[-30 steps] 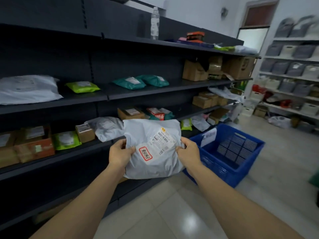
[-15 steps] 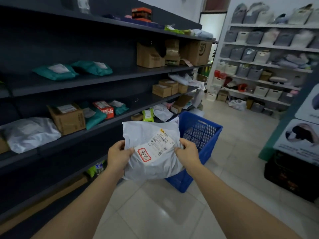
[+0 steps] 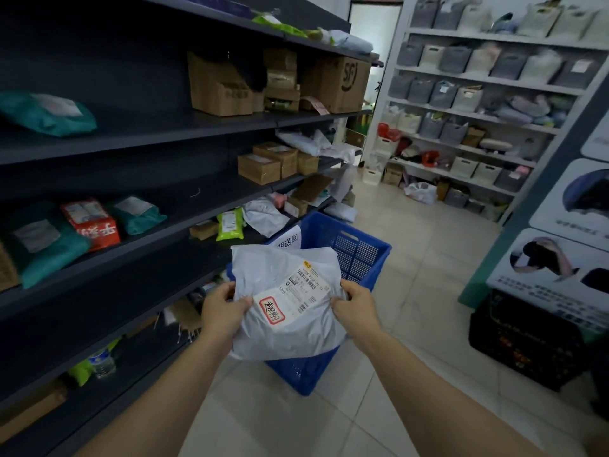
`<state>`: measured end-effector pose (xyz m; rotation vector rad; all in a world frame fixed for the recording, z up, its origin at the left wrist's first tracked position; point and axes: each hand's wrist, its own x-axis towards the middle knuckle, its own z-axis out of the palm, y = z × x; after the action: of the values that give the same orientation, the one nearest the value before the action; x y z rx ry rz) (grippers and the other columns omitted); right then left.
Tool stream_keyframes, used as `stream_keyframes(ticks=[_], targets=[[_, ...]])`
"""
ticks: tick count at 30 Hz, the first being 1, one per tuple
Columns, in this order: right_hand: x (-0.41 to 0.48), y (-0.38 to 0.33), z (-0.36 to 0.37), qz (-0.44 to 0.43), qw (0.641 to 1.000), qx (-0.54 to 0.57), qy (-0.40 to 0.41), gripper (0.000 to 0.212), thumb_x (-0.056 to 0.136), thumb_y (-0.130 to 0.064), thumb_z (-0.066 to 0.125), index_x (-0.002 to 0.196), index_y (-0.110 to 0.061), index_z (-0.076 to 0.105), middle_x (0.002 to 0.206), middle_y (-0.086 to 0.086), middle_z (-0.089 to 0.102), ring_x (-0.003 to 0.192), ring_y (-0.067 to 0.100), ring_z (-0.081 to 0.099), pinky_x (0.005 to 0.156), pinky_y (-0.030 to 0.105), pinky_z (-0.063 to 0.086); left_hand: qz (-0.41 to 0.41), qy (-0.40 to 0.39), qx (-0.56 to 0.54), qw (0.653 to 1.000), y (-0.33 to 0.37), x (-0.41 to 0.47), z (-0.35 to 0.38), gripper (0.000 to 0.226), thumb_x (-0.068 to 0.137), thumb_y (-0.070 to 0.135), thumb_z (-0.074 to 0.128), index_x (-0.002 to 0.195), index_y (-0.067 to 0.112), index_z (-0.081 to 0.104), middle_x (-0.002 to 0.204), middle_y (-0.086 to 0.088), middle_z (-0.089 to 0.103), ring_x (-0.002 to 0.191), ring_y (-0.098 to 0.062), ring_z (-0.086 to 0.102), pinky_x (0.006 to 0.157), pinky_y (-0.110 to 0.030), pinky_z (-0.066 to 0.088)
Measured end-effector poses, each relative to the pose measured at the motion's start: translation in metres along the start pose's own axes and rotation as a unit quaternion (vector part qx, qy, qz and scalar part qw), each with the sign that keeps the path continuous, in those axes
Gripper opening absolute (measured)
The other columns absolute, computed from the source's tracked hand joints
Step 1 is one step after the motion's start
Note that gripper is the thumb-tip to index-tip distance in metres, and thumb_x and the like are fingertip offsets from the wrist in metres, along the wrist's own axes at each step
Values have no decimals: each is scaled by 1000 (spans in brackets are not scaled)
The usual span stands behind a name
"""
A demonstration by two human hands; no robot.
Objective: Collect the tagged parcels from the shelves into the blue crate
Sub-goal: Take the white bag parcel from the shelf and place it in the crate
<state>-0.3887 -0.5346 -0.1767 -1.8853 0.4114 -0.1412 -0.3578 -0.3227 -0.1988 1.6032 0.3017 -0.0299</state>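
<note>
Right now I hold the grey parcel by its two side edges: my left hand curls round the left edge, my right hand pinches the right. Its red tag faces me. It hangs over the near corner of the blue crate, beside the dark shelves.

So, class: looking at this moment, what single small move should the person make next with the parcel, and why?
Probably lower the grey plastic mailer bag forward and down into the blue plastic crate. The left grip and right grip hold its side edges, its red-bordered tag shows, and the open crate sits just beyond it on the floor.
</note>
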Motion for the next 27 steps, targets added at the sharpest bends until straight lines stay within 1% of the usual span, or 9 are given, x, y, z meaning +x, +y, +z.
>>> stream_keyframes(ticks=[1,4,8,15,18,20,24,25,27], targets=[[16,3,-6,4,1000,0,2,31,90,0,53,100,-24,70,92,-9,69,93,16,65,88,41,55,-3,-1,7,1000,1,10,13,30,87,1,64,115,11,64,110,-9,67,98,-26,64,90,-44,53],[61,10,-25,7,1000,1,-2,30,90,1,53,89,-26,68,88,-7,69,91,19,65,84,38,55,-5,2,24,1000,4,39,52,28,86,3,64,113,11,64,107,-7,68,97,-25,64,88,-44,54],[127,25,-51,12,1000,-6,-14,32,89,1,54,90,-27,69,88,-8,70,90,16,65,85,38,56,6,7,38,999,6,77,108,24,86,1,63,110,7,64,103,-8,67,95,-24,63,82,-38,50],[252,49,-105,19,997,-40,-58,27,89,-2,56,83,-26,68,89,-2,71,90,21,66,84,43,57,-5,47,40,998,6,139,217,19,84,1,63,98,15,64,100,-8,69,93,-28,65,86,-44,53],[299,55,-124,24,995,-56,-76,21,88,-3,57,87,-19,70,91,2,72,91,24,67,86,47,56,-18,62,32,997,9,159,256,18,85,1,63,98,12,64,94,-5,67,87,-24,63,78,-37,51],[333,58,-135,28,994,-64,-85,20,89,-3,57,86,-19,69,91,2,72,91,24,67,87,47,56,-28,74,27,996,10,178,285,17,85,-2,62,97,10,64,87,-1,65,83,-21,62,73,-32,47],[399,65,-146,36,990,-80,-112,19,90,-3,56,91,-17,69,91,0,71,92,24,66,88,46,55,-46,87,9,995,13,217,329,18,86,-4,61,98,8,63,86,0,64,78,-17,61,67,-28,47],[416,66,-147,38,989,-81,-119,20,90,-3,55,91,-17,69,89,-2,70,92,24,66,88,45,55,-50,91,5,995,12,229,339,19,85,-5,61,99,8,64,86,-1,64,77,-16,61,67,-27,47],[451,70,-146,44,987,-81,-131,26,90,-1,54,89,-22,69,86,-6,68,91,22,65,87,43,56,-58,102,1,993,10,254,356,21,84,-5,62,102,6,65,91,-6,66,81,-21,63,72,-31,49]])
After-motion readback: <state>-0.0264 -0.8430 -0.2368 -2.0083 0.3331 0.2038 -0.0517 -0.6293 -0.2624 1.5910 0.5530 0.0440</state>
